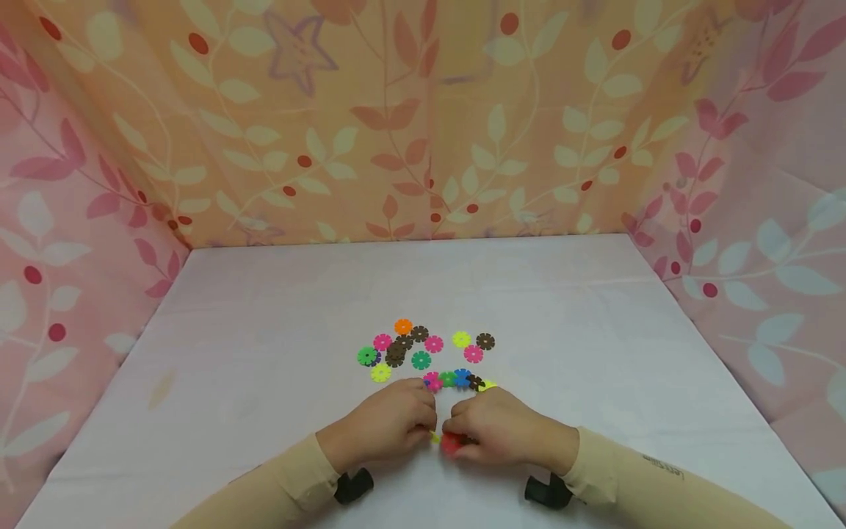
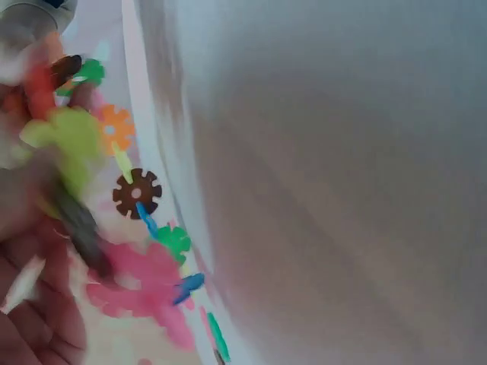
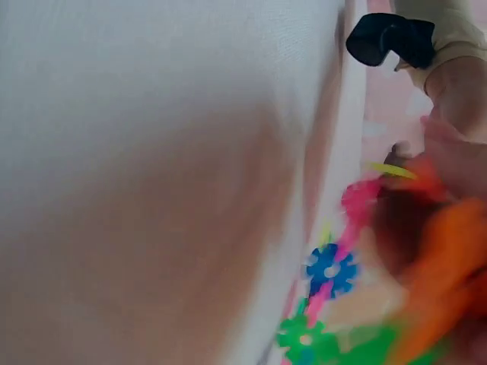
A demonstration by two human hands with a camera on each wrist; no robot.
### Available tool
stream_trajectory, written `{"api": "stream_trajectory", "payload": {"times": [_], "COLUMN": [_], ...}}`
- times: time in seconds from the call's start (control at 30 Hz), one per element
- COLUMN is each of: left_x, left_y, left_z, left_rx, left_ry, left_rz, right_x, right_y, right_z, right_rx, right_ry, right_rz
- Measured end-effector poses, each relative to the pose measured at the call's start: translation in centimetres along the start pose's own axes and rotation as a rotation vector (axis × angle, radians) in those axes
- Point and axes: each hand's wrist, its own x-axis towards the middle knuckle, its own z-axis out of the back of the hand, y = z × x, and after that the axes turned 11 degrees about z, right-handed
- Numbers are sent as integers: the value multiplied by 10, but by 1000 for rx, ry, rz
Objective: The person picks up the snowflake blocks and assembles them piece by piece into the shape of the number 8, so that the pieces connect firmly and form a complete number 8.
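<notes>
Both hands work at a chain of slotted interlocking plastic discs that curves between them, with pink, green, blue, brown and yellow discs along its far side. My left hand pinches the chain near a yellow disc; a brown and a pink disc follow below in the left wrist view. Facing it across a narrow gap, my right hand grips a red disc between thumb and fingers. Close to the right wrist camera an orange disc is blurred, with pink and blue discs linked beyond.
Loose discs lie farther back on the white table: an orange one, several brown, pink and yellow ones, and a green one at the left. A patterned curtain encloses the back and sides. Black wrist mounts sit under the forearms.
</notes>
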Motion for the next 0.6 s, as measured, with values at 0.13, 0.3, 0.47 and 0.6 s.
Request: {"api": "stream_trajectory", "payload": {"times": [0.13,0.3,0.47,0.6], "left_x": [0,6,3,1], "left_y": [0,-6,-4,-1], "left_z": [5,10,8,5], "left_rx": [-11,-1,-23,-50], "left_ry": [-20,-72,-8,52], "left_rz": [22,-32,34,78], "right_x": [-2,3,0,-1], "right_y": [-2,-2,-3,-3], "right_z": [0,-1,2,5], "right_rx": [7,-40,3,53], "right_ry": [-17,-62,-42,-24], "right_rz": [-23,-25,-72,-84]}}
